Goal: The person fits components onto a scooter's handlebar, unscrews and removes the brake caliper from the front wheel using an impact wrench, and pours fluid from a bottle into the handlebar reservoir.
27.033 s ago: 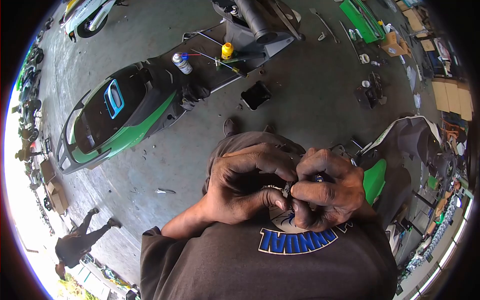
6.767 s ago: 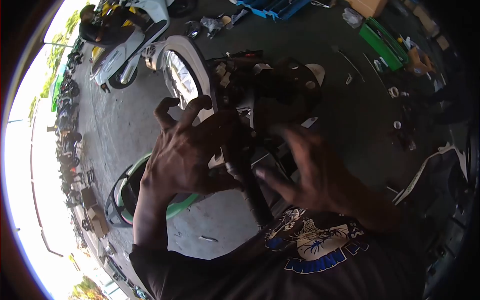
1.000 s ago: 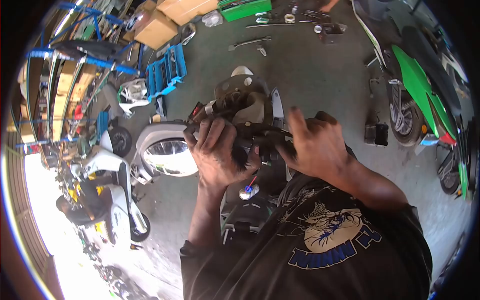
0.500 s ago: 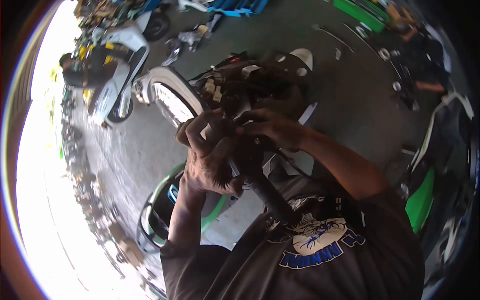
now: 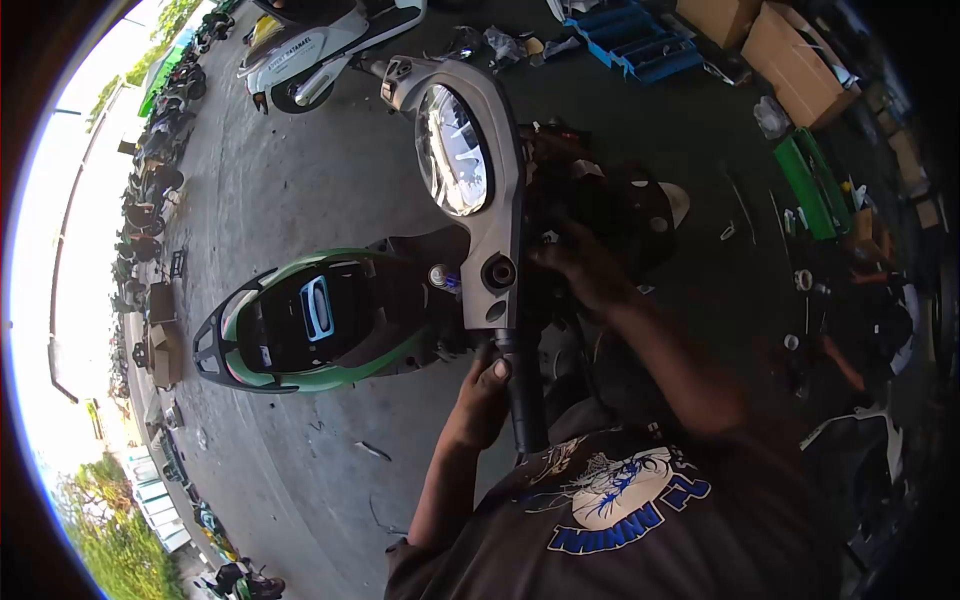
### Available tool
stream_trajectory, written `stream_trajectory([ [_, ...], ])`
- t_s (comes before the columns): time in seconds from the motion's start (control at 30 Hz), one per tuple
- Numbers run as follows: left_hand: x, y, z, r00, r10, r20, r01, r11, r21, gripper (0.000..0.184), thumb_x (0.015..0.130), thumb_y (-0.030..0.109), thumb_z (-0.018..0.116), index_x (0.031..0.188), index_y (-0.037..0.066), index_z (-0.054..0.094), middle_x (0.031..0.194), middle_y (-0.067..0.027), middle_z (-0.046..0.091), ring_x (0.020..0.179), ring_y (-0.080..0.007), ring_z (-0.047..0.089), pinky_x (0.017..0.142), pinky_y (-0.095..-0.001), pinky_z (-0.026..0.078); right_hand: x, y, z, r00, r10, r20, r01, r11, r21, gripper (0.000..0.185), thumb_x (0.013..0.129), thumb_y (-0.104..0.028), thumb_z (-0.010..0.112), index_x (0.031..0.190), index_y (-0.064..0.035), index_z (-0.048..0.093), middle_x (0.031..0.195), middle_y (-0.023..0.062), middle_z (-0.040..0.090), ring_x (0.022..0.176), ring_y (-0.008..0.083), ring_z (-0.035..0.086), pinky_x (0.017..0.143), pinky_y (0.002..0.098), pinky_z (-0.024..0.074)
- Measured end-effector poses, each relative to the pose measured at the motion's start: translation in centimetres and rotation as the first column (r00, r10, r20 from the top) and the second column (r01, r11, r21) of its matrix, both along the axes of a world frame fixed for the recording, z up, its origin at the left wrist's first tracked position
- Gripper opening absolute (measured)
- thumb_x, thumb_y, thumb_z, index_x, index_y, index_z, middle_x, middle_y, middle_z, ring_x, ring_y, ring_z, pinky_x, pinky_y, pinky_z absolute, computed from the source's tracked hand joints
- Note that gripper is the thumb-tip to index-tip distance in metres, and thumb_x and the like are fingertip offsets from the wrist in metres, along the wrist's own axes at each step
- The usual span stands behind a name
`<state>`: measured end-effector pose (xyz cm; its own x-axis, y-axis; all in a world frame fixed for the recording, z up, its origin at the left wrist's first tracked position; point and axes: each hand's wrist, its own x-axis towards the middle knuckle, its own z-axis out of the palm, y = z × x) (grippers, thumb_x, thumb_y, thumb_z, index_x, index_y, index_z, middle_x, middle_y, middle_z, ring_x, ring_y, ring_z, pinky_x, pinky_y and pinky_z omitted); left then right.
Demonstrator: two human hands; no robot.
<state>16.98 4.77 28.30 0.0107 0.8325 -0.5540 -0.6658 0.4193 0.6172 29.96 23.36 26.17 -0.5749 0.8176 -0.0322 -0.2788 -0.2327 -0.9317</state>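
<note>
A scooter's handlebar has a grey cover [image 5: 490, 235] with a shiny speedometer [image 5: 453, 150] in it. From the cover a black handlebar grip [image 5: 528, 405] points back toward my chest. My left hand [image 5: 478, 405] is closed at the inner end of this grip, its thumb up against it and the other fingers partly hidden. My right hand [image 5: 590, 270] reaches into the dark front side of the handlebar, just right of the cover. Its fingertips are lost in shadow, and whether they hold something cannot be seen.
Left of the handlebar is the scooter's green-edged rear body [image 5: 290, 375], with a light-blue object [image 5: 318, 308] inside. A white scooter [image 5: 300, 60] stands beyond. Blue [image 5: 640, 45] and green [image 5: 812, 185] toolboxes and cardboard boxes [image 5: 795, 65] lie ahead. A co-worker [image 5: 880, 320] is at right.
My left hand has come down off the handlebar cover to the grip, uncovering the cover and speedometer. My right hand has shifted to the cover's front side. The view has turned.
</note>
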Motion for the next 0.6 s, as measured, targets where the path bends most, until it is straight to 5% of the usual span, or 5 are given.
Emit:
stream_trajectory([
  [0.1,1.4,-2.0,-3.6,0.832,-0.197,0.519,0.156,0.980,0.122,0.080,0.075,0.040,0.081,0.134,-0.002,0.047,0.125,-0.0175,0.057,0.117,-0.0337,0.056,0.101,-0.0481,0.044,0.9,0.2,1.2,0.994,0.098,0.041,-0.086,0.969,-0.230,0.042,0.085,-0.021,0.068,0.122,-0.0033,0.057,0.109,0.0088,0.065,0.101,0.0161,0.063,0.085,0.0306,0.0520],
  [0.27,3.2,-0.9,-0.2,0.837,-0.119,0.535,0.118,0.992,0.036,0.080,0.080,0.046,0.074,0.136,-0.004,0.044,0.130,-0.0220,0.055,0.121,-0.0340,0.054,0.103,-0.0513,0.043,0.5,1.2,-0.8,0.986,0.115,0.118,-0.104,0.990,-0.090,0.049,0.084,-0.026,0.070,0.124,-0.0027,0.056,0.111,0.0101,0.065,0.103,0.0182,0.063,0.089,0.0324,0.0503],
  [0.37,3.7,-0.9,0.6,0.924,-0.072,0.376,0.097,0.994,-0.050,0.067,0.084,0.048,0.070,0.122,-0.004,0.052,0.119,-0.0213,0.059,0.114,-0.0299,0.059,0.093,-0.0467,0.049,0.7,1.0,-0.6,0.987,0.119,0.104,-0.106,0.987,-0.122,0.049,0.083,-0.027,0.070,0.123,-0.0026,0.058,0.113,0.0102,0.064,0.104,0.0189,0.063,0.090,0.0334,0.0495],
  [0.43,3.5,-0.8,1.4,0.989,-0.148,-0.013,0.141,0.965,-0.223,0.065,0.089,0.049,0.063,0.126,-0.002,0.047,0.118,-0.0224,0.058,0.108,-0.0313,0.062,0.090,-0.0489,0.050,0.6,1.2,-0.4,0.990,0.122,0.077,-0.105,0.976,-0.190,0.047,0.083,-0.027,0.071,0.122,-0.0028,0.059,0.115,0.0102,0.064,0.104,0.0191,0.063,0.090,0.0338,0.0490],
  [0.6,4.3,0.0,3.8,0.849,-0.061,-0.525,-0.045,0.981,-0.186,0.056,0.095,0.052,0.053,0.126,0.006,0.042,0.106,-0.0209,0.061,0.100,-0.0308,0.065,0.081,-0.0478,0.054,0.7,0.9,1.1,0.989,0.141,0.042,-0.137,0.986,-0.094,0.050,0.083,-0.022,0.071,0.126,-0.0032,0.055,0.116,0.0114,0.063,0.105,0.0189,0.062,0.093,0.0337,0.0473],
])
